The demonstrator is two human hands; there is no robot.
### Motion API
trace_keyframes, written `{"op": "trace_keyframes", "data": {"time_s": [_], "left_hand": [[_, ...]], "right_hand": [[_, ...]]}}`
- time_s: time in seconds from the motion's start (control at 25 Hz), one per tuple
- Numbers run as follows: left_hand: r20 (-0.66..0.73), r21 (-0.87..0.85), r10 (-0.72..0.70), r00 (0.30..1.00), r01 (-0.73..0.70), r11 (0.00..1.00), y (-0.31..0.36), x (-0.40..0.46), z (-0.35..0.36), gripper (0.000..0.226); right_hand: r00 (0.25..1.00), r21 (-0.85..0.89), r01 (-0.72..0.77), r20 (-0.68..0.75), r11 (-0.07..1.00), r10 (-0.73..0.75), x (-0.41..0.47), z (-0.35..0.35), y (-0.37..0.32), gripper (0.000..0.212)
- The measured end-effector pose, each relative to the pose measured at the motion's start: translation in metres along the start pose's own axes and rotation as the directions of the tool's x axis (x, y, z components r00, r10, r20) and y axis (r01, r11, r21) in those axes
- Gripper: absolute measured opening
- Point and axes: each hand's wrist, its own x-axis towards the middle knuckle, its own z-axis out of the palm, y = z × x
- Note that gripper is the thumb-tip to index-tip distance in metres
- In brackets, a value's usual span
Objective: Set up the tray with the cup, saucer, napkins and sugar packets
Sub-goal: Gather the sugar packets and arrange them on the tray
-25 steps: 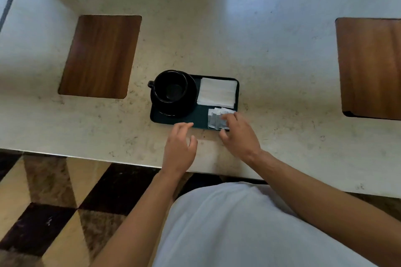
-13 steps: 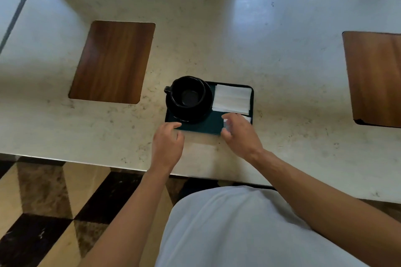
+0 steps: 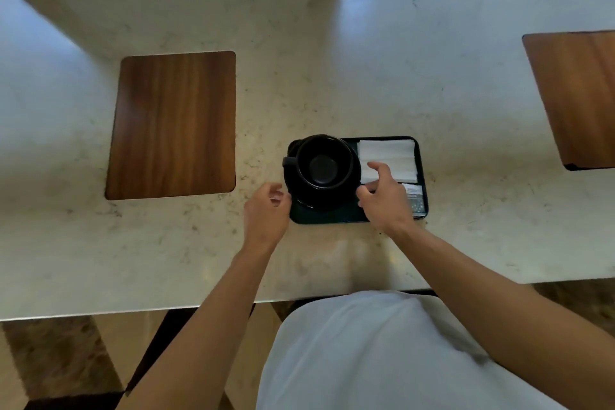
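Both open hands, left hand (image 3: 266, 210) and right hand (image 3: 386, 200), now flank the cup (image 3: 324, 161), handle pointing left.

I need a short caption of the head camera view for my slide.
Both hands, left and right, reach around the black cup on a tray with napkins.
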Motion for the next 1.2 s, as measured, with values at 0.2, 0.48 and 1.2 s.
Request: {"op": "trace_keyframes", "data": {"time_s": [0.2, 0.48, 1.2], "left_hand": [[0.104, -0.023, -0.038, 0.994, 0.041, 0.999, 0.014, 0.03, -0.003, 0.038], [0.111, -0.007, -0.02, 0.994, 0.021, 1.0, 0.019, 0.052, 0.005, 0.019], [0.112, 0.048, -0.021, 0.993, 0.016, 0.999, 0.014, 0.046, 0.002, 0.021]], "right_hand": [[0.999, -0.061, 0.036, -0.018, 0.998, -0.038, 0.022, 0.002, -0.013, 0.048], [0.997, -0.143, 0.079, 0.019, 0.987, -0.077, 0.043, 0.003, -0.02, 0.041], [0.997, -0.101, 0.08, 0.031, 0.992, -0.077, 0.033, 0.006, -0.01, 0.04]]}}
